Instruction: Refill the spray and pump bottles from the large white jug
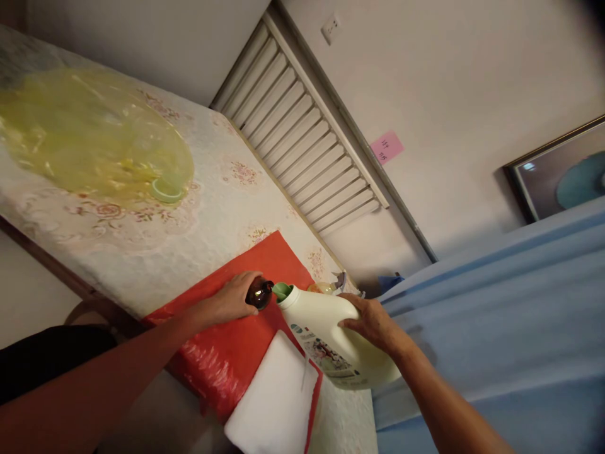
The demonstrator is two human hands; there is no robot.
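Observation:
My left hand (235,296) is wrapped round a small dark brown bottle (259,294), its neck pointing right. In my right hand (371,320) is a large cream laundry detergent jug (331,334) with a printed label, gripped at its handle. The jug is tilted, and its green pouring spout (282,291) meets the brown bottle's mouth. Whether liquid is flowing between them I cannot tell. Both are held above a red plastic sheet (250,334) on the table. A white, foam-like slab (274,400) lies on the sheet below the jug.
A floral tablecloth (208,221) covers the table. On its far left part lies a yellow translucent plastic bag (104,139) with a pale green ring (166,190). A white radiator (302,126) runs along the wall behind, and a blue curtain (491,328) hangs at the right.

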